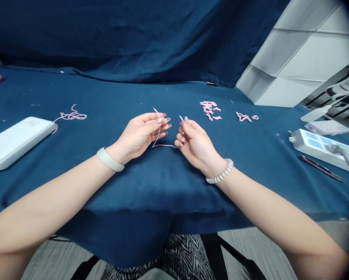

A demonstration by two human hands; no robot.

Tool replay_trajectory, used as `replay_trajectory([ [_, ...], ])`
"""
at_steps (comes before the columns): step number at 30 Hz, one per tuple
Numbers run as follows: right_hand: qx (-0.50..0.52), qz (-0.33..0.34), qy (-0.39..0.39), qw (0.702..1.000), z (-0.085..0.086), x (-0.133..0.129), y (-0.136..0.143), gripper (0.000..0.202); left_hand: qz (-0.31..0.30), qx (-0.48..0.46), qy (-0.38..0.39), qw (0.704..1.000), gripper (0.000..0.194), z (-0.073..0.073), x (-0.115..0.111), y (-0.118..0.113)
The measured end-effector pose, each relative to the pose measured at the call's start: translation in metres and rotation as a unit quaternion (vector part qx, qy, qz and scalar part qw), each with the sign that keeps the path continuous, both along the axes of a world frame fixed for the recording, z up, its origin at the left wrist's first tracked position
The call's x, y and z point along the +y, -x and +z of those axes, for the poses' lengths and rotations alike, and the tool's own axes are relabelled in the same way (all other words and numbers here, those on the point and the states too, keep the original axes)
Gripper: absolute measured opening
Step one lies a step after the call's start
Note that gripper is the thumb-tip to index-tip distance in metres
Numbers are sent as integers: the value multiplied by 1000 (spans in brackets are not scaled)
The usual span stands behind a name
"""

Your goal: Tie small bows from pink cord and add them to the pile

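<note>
Bare forearms lead us in, nearest of all, angling up over the blue-draped counter, both well to the right of the white power bank, our marker today. And look at the left hand, the closer of the two to that power bank: thumb and forefinger pinching a thin pink thread, the other fingers loosely extended! Across the gap, farther right from the power bank, the right hand has thumb and index pressed together on the thread too, remaining fingers curled in. Between them that thread sags in an open loop, off to the power bank's right.

Now a loose tangle of pink cord, just beside the power bank's far right corner. Well right of the power bank, what a scatter: a cluster of knotted pink pieces, then a smaller knotted bunch beyond it. Farthest right from the power bank, a white case with blue sections, and a slim dark tool lying just on its near side!
</note>
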State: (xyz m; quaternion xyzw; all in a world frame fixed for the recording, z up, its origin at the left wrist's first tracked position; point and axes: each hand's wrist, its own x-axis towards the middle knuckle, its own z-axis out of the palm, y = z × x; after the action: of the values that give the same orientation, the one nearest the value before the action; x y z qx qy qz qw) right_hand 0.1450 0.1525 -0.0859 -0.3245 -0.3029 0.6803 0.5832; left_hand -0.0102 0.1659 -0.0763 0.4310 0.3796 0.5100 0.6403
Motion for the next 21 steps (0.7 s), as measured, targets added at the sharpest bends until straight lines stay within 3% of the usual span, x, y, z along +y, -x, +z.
replay_trajectory([
  [3,5,-9,-1,1000,-2,-2,2,21,0,-6,17,1000,4,-2,-2,-3],
  [13,39,45,-24,998,-1,-13,10,20,-1,-27,-63,998,8,-10,-13,-16],
  [21,53,42,-21,997,-1,-11,10,20,2,-34,-101,994,23,-8,-13,-14],
])
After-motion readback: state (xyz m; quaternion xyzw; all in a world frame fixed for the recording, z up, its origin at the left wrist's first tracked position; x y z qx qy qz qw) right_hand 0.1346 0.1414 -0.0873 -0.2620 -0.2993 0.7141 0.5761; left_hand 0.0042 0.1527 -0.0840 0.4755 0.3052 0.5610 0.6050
